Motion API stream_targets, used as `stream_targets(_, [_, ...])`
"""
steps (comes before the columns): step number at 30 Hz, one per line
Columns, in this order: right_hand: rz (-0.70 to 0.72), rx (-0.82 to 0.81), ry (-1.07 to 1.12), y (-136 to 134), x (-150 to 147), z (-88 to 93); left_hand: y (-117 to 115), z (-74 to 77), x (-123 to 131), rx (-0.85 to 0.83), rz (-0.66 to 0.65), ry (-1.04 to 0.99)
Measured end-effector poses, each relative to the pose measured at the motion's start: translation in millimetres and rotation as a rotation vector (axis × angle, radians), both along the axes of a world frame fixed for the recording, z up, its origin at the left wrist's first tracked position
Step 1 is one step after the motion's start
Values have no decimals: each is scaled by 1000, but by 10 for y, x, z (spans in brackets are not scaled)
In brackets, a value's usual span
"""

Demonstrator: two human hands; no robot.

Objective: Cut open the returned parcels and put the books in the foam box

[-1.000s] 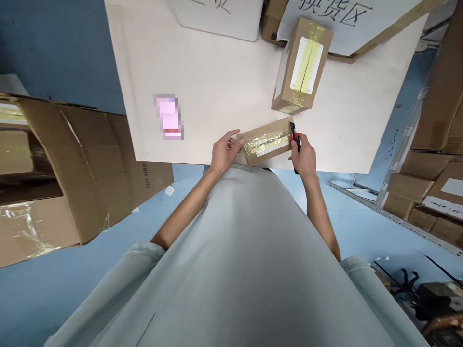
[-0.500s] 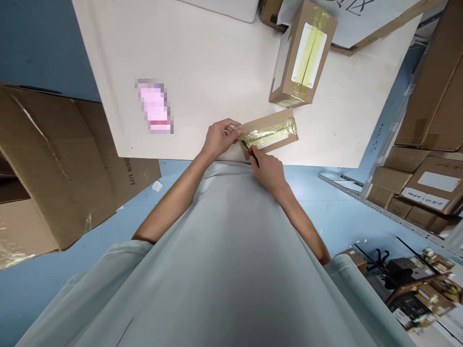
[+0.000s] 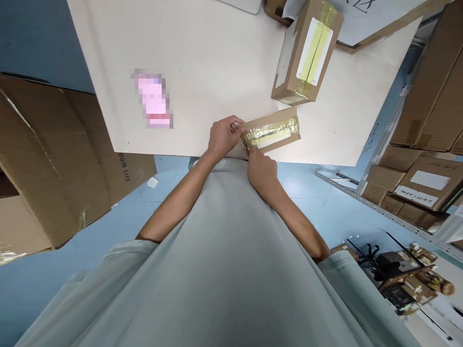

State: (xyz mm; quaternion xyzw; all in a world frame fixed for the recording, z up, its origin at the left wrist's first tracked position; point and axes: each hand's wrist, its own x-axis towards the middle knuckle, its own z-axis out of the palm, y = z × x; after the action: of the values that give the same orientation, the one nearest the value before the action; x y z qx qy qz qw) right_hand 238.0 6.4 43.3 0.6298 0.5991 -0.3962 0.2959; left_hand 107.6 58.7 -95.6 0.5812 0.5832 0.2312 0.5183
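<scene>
A small cardboard box lies at the table's front edge, with shiny yellowish tape along its top and a white label under it. My left hand is closed at the box's left end, its fingertips pinching the edge there. My right hand is wrapped around a red and black utility knife, at the box's near left corner. Only a bit of red shows past the fingers; the blade is hidden.
A taller taped carton stands just behind the small box. On the left of the white table lies a blurred pink item. A large carton stands left of the table; shelves with boxes stand on the right.
My right hand has turned and shifted slightly left, and the knife, earlier plainly seen over the tape, is now mostly covered. My left hand stays at the box's left end.
</scene>
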Motion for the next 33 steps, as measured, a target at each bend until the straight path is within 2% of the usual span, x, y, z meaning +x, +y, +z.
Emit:
stream_targets(4, [-54, -28, -122, -38, 24, 111, -40, 30, 32, 10, -7, 39])
stream_targets(8, [-7, 3, -75, -121, 101, 341, -18, 40, 23, 20, -16, 77])
stream_targets(12, [24, 61, -53, -163, 356, 486, 126, 47, -12, 76, -70, 70])
stream_targets(16, [54, 172, -58, -115, 714, 434, 242, 127, -46, 115, -99, 83])
stream_targets(21, [120, 253, -39, 9, 992, 347, 171, 184, -92, 167, -164, 65])
stream_targets(24, [221, 272, 8, 127, 1037, 285, 117, 138, -98, 165, -183, 59])
stream_targets(27, [326, 270, 55, 279, 1026, 205, 119, 111, -75, 164, -145, 40])
stream_targets(30, [389, 262, 97, 435, 990, 136, 152, 144, -41, 197, -109, 21])
stream_targets(33, [426, 247, 126, 567, 967, 73, 169, 202, -20, 171, -142, 18])
